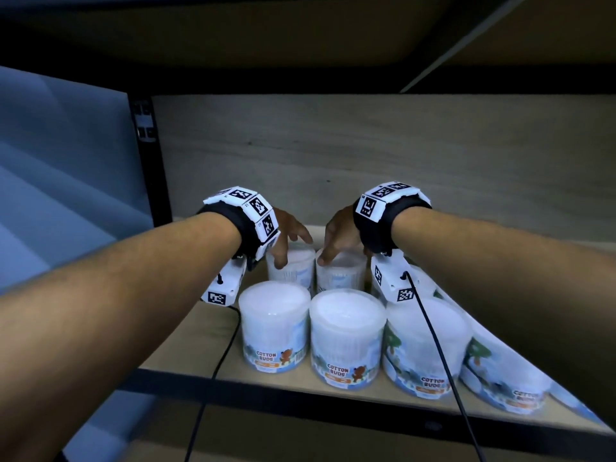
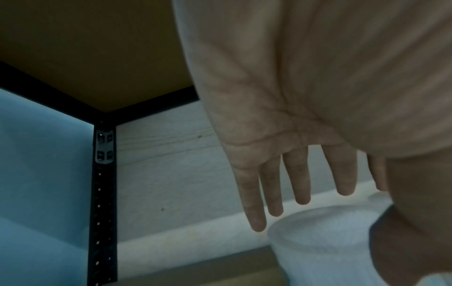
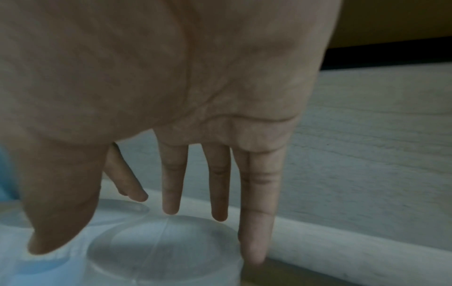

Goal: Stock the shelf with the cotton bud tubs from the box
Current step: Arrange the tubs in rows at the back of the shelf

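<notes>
Two clear cotton bud tubs stand side by side in the back row of the shelf (image 1: 186, 345). My left hand (image 1: 289, 242) hovers over the left back tub (image 1: 293, 274). Its fingers (image 2: 303, 183) are straight and spread above the lid (image 2: 318, 232), and its thumb (image 1: 279, 261) touches the tub's front. My right hand (image 1: 333, 243) is over the right back tub (image 1: 343, 276). The straight fingers (image 3: 171, 183) reach past the lid (image 3: 161, 251), the little finger runs down the tub's side, and the thumb rests at the front rim. A front row of several labelled tubs (image 1: 346, 338) stands nearer me. The box is out of view.
A black upright post (image 1: 146, 155) bounds the shelf on the left, and bare board lies between it and the tubs. The pale back panel (image 1: 366, 155) is close behind the back row. A shelf board (image 1: 300, 35) hangs overhead. Black cables (image 1: 433, 328) trail from both wrists over the front rail (image 1: 300, 396).
</notes>
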### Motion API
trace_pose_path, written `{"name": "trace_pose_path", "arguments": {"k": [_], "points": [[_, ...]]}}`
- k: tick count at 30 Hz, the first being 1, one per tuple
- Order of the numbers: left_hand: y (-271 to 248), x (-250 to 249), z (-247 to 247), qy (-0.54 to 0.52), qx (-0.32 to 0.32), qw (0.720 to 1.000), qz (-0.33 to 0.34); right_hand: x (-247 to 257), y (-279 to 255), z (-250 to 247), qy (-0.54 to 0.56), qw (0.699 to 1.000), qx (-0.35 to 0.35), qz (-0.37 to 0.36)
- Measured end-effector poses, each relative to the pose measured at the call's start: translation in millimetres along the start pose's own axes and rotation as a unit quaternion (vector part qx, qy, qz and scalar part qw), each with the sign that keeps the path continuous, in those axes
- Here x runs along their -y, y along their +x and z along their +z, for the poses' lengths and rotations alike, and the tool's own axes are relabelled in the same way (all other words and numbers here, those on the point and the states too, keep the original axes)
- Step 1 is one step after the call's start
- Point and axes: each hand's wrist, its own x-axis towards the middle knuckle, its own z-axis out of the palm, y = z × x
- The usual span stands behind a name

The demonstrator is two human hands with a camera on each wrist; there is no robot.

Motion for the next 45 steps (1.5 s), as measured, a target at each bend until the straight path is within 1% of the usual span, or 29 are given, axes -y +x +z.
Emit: {"name": "trace_pose_path", "arguments": {"k": [2, 4, 8, 13, 17, 21, 26, 35, 39, 45], "points": [[1.8, -0.4, 3.4, 0.009, 0.003, 1.000, 0.005, 0.6, 5.2, 0.8, -0.021, 1.000, 0.001, 0.002], [3.2, 0.7, 7.7, 0.021, -0.009, 1.000, 0.010, 1.3, 8.2, 1.0, -0.033, 0.999, 0.006, 0.002], [7.4, 4.6, 11.7, 0.003, -0.021, 1.000, 0.020, 0.8, 10.9, 1.9, -0.048, 0.999, 0.005, -0.009], [9.3, 4.2, 10.9, -0.009, -0.041, 0.999, 0.007, -4.0, 9.4, 2.4, -0.026, 0.999, -0.010, -0.032], [15.5, 2.2, 14.3, -0.016, -0.062, 0.998, -0.012, -12.6, 7.2, 3.2, -0.012, 0.998, 0.002, -0.054], [19.9, -0.9, 17.0, -0.026, -0.087, 0.996, -0.025, -18.7, 14.3, 2.9, 0.002, 0.998, -0.011, -0.064], [24.8, -1.5, 18.3, -0.018, -0.107, 0.993, -0.044, -23.3, 27.0, 1.4, 0.017, 0.997, 0.007, -0.081], [31.8, 2.7, 14.6, -0.009, -0.098, 0.994, -0.044, -28.4, 33.7, 1.8, 0.042, 0.995, 0.003, -0.091], [31.4, 5.8, 12.2, -0.012, -0.091, 0.995, -0.035, -24.1, 29.4, 0.8, 0.019, 0.995, -0.017, -0.100], [30.6, 11.1, 10.6, -0.005, -0.074, 0.997, -0.022, -21.3, 29.2, 3.0, 0.008, 0.996, -0.032, -0.086]]}}
